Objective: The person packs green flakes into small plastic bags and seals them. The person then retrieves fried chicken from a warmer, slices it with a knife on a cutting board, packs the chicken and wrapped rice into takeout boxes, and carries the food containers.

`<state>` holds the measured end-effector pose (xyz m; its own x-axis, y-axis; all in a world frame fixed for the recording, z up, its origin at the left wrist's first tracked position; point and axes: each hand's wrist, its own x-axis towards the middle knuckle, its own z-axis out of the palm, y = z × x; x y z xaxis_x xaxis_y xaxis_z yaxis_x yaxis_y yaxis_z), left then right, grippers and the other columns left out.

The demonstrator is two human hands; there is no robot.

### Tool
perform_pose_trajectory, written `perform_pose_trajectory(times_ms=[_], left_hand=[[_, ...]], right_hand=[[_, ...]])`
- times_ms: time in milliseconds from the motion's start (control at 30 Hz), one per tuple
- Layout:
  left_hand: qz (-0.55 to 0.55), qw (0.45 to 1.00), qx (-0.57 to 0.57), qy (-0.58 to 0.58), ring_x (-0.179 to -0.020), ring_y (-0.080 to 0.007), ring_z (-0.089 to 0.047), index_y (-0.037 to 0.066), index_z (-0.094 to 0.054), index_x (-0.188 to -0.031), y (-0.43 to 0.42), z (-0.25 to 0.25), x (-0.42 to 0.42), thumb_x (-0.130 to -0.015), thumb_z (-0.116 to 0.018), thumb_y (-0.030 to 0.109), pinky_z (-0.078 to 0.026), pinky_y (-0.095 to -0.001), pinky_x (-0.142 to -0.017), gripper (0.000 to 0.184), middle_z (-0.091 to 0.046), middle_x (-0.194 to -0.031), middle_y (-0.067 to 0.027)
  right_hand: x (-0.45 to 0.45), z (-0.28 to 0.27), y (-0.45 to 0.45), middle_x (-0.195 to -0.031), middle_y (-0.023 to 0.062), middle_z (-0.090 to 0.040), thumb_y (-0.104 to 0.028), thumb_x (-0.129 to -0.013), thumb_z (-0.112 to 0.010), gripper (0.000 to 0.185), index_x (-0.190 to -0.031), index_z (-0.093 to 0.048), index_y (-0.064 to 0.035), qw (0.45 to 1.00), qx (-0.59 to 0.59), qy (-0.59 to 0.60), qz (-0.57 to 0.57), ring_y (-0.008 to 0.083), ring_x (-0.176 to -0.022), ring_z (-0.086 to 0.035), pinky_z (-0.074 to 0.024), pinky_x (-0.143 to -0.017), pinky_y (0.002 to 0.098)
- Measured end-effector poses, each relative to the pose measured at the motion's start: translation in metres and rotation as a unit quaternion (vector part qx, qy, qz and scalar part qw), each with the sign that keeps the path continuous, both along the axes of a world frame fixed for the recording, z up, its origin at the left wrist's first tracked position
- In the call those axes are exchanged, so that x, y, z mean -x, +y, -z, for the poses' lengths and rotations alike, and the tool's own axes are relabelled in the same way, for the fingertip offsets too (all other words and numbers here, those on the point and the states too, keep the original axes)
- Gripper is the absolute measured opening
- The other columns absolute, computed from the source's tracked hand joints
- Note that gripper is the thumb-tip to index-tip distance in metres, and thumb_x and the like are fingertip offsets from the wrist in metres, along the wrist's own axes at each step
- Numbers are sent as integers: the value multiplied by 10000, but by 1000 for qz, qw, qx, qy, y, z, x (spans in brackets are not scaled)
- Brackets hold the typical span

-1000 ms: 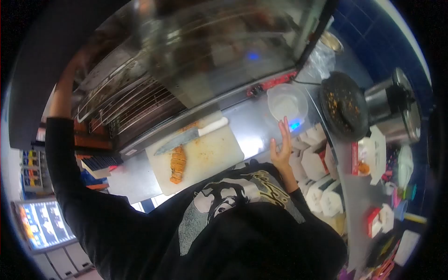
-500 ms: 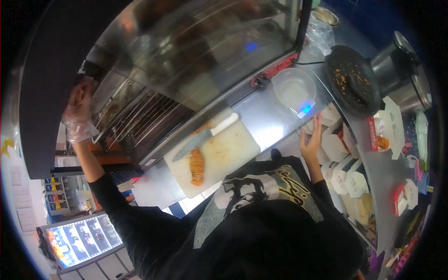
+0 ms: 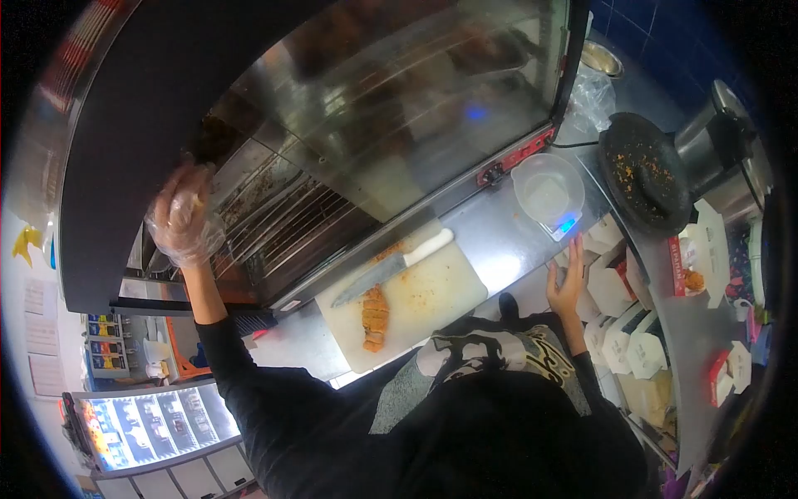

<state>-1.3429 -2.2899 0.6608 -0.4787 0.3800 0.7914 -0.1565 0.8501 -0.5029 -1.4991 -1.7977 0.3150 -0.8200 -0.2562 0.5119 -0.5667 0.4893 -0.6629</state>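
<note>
My left hand [image 3: 181, 218], in a clear plastic glove, is at the left opening of a glass-fronted warming cabinet [image 3: 391, 108]. Its fingers are curled; what they hold, if anything, I cannot make out. My bare right hand [image 3: 568, 284] is held palm-side with fingers stretched, by the counter edge below a clear plastic tub [image 3: 549, 190] on a scale with a lit blue display [image 3: 568, 225]. Between my hands, a white cutting board [image 3: 432, 291] bears a sliced, browned breaded cutlet [image 3: 375, 320] and a white-handled knife [image 3: 378, 276].
A metal wire rack [image 3: 291, 218] shows inside the cabinet. On the right counter stand a dark stone mortar [image 3: 644, 175] with orange bits, steel pots [image 3: 715, 133] and an open food box [image 3: 698, 258]. Folded white boxes [image 3: 632, 341] fill a shelf below. A lit display fridge [image 3: 154, 428] stands lower left.
My left hand has shifted slightly inward along the cabinet opening, its fingers curling more. My right hand stays by the counter edge. The view has shifted, moving the scene right and down.
</note>
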Motion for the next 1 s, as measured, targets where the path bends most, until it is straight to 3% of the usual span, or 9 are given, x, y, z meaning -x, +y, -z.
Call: perform_pose_trajectory(times_ms=[233,300,433,567,667,733,800,900,1000], left_hand=[[-41,991,117,-45,-1084,-243,-589,193,-725,-1006,2,3,-13,-730,-724,123,-533,-378,-862,285,-606,-1126,-16],[31,989,144,1,-1072,-256,-593,199,-726,-1010,8,5,-12,-744,-713,110,-535,-396,-890,281,-612,-1086,-10],[61,992,108,29,-1054,-296,-606,143,-717,-1019,40,15,-22,-717,-764,115,-543,-409,-905,307,-625,-1049,-32],[205,975,-37,79,-1048,-327,-608,127,-729,-895,90,84,35,-680,-779,50,-542,-390,-891,234,-650,-1028,-74],[362,886,-272,-100,-1062,-307,-592,154,-711,-929,169,132,115,-690,-750,104,-504,-420,-884,247,-651,-1066,-32],[439,847,-272,-125,-1067,-276,-581,131,-680,-982,214,203,199,-740,-698,76,-480,-399,-878,248,-646,-1034,-49],[440,771,-384,-252,-1005,-301,-584,126,-682,-945,254,259,249,-777,-686,154,-472,-412,-877,170,-645,-1007,-75],[410,732,-420,-347,-988,-284,-596,101,-676,-911,288,323,298,-702,-751,119,-494,-380,-847,223,-636,-948,-83],[388,664,-460,-444,-1009,-320,-588,104,-685,-963,311,337,313,-741,-754,193,-482,-410,-881,249,-648,-997,-119]], right_hand=[[-5,0,-4,-1495,249,-275,-15,-828,-564,618,-1408,-353,8,1000,-11,-1,-10,407,-1343,-344,-298,-1083,444],[-6,-3,-5,-1489,254,-284,-5,-824,-560,613,-1403,-357,10,1000,-8,2,-16,411,-1333,-356,-305,-1079,443],[-9,-4,-4,-1487,253,-289,-1,-822,-560,611,-1399,-360,11,1000,-11,5,-19,412,-1329,-363,-311,-1077,440],[-15,-2,5,-1490,245,-290,2,-817,-563,617,-1399,-360,11,1000,-19,4,4,410,-1331,-360,-303,-1081,435],[-21,1,16,-1491,243,-289,-1,-817,-564,621,-1402,-353,9,999,-25,-4,31,406,-1338,-351,-296,-1086,435],[-26,4,27,-1492,244,-287,-5,-821,-561,630,-1412,-341,-2,999,-16,-10,48,402,-1349,-336,-289,-1091,436],[-34,3,38,-1493,245,-284,-4,-821,-561,632,-1414,-339,-6,997,-17,-19,75,403,-1351,-334,-288,-1092,435],[-45,2,57,-1499,246,-269,1,-820,-561,642,-1419,-330,-14,992,-17,-29,122,407,-1355,-327,-289,-1093,437],[-57,7,71,-1503,245,-262,7,-819,-563,652,-1423,-320,-16,983,-12,-56,173,410,-1356,-325,-298,-1089,439]])
